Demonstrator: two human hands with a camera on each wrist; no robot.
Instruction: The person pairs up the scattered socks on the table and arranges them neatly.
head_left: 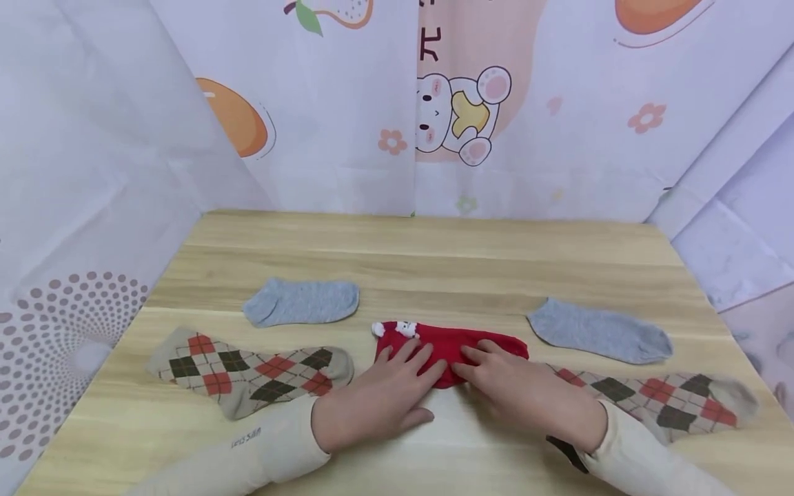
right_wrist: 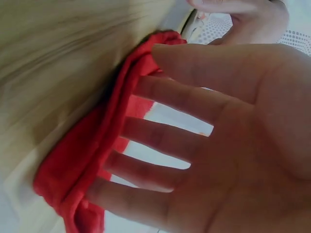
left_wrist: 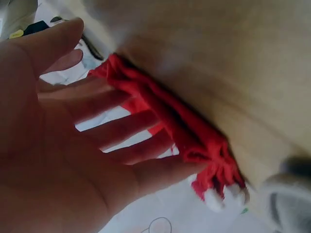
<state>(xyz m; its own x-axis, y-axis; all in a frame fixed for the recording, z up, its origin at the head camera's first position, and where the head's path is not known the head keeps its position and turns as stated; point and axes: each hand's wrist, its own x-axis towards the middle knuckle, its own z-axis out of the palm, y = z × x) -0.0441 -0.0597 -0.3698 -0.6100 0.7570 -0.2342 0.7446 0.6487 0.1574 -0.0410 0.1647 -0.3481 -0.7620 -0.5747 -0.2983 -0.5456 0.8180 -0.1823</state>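
A red sock [head_left: 455,337] with white trim at its left end lies across the middle of the wooden table. My left hand [head_left: 378,396] rests its spread fingertips on the sock's left part; in the left wrist view the fingers of that hand [left_wrist: 82,131] reach the red cloth [left_wrist: 170,111], palm facing the camera. On the sock's right part lie the fingertips of my right hand [head_left: 527,393]. The right wrist view shows this hand [right_wrist: 209,131] with extended fingers against the folded red cloth [right_wrist: 104,131]. Neither hand's fingers are curled round the sock.
Two grey socks lie farther back, one at left [head_left: 310,302] and one at right [head_left: 598,332]. An argyle sock [head_left: 260,375] is left of my left hand; another [head_left: 670,403] is partly behind my right forearm. Patterned curtains [head_left: 335,138] hang behind the table [head_left: 434,241].
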